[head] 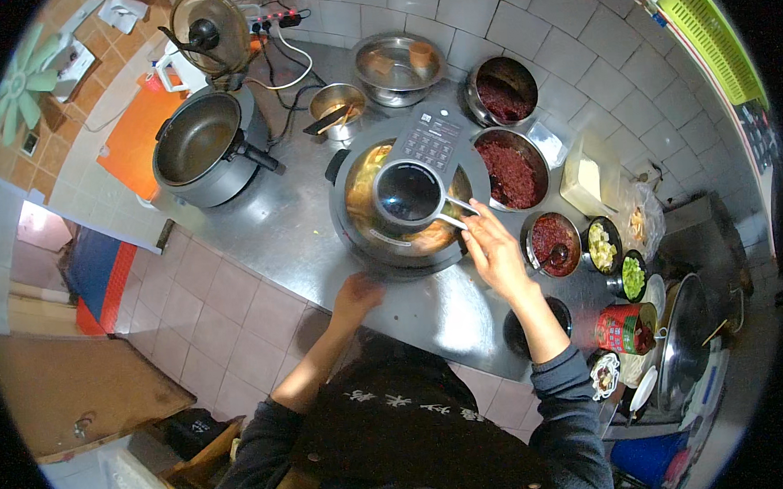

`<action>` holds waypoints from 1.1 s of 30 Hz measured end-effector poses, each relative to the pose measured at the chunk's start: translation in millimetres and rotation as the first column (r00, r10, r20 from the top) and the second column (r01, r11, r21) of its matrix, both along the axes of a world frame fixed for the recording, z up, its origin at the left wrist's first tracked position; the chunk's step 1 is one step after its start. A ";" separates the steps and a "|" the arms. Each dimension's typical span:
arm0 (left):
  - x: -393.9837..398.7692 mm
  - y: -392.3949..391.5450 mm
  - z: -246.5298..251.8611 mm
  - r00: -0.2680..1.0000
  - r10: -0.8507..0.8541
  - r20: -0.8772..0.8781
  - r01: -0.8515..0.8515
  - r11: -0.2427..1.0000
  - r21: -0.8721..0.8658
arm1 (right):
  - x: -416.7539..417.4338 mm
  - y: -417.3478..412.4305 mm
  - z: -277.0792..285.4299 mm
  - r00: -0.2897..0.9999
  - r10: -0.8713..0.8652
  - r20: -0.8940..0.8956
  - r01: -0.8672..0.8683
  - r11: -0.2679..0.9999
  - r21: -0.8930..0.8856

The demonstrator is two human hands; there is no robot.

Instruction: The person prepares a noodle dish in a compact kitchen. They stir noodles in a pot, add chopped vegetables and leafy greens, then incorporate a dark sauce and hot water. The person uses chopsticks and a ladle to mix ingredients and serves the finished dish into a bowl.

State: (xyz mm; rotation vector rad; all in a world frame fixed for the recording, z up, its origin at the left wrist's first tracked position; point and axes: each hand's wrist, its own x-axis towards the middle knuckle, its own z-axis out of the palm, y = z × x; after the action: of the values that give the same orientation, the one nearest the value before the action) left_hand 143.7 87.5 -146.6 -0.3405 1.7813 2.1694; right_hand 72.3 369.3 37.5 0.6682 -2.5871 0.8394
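Note:
An electric cooker [474, 167] stands before me on the steel counter. Amber-coloured contents show around the round, dark-topped lid fitting [409, 192] at its middle. A grey label panel [430, 139] bearing writing extends behind this fitting. My right hand [496, 249] has its thumb and fingers around the end of a metal loop handle [455, 213] on the fitting's right side. Blurred, my left hand [359, 299] is by the counter's front edge, just below the cooker; its fingers are unclear and nothing is visible in it.
Left is another cooker [200, 145] with its glass lid [209, 31] raised. Behind are a steel basin [400, 68] and cables from a power strip [273, 21]. Bowls of dark red paste [507, 169], chopped greens [633, 277] and a red can [625, 328] line the right.

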 end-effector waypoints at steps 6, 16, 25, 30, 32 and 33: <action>4.0 10.3 6.5 0.997 0.083 0.001 -0.083 0.995 -0.048 | 1.8 -1.7 -13.5 0.999 -0.018 -0.048 0.020 0.999 0.044; 9.7 19.4 14.3 0.997 -0.016 -0.072 -0.001 0.972 -0.235 | 0.5 5.6 -16.9 0.998 0.032 -0.055 -0.032 0.999 -0.006; 2.8 19.0 -11.5 0.999 0.029 0.013 -0.023 0.945 -0.327 | 2.3 3.6 -14.7 0.999 0.026 -0.033 -0.027 0.999 -0.022; 16.5 6.7 -0.3 0.998 0.050 0.032 -0.043 0.980 -0.194 | 2.0 2.2 -17.9 0.998 0.024 -0.056 -0.025 1.000 -0.008; 27.9 -2.9 -1.1 0.999 0.029 0.027 -0.024 0.984 -0.177 | 2.9 4.1 -24.9 0.998 -0.011 -0.057 0.010 1.000 -0.020; 35.1 -9.2 -5.7 1.000 -0.004 0.025 0.008 0.981 -0.193 | 2.2 8.8 -32.9 0.998 -0.013 -0.063 0.013 1.000 0.005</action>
State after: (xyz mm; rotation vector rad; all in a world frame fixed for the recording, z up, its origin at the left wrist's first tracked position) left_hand 178.8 78.2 -152.3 -0.4045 1.9817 1.9828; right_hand 74.4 378.1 4.6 0.6675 -2.5354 0.7953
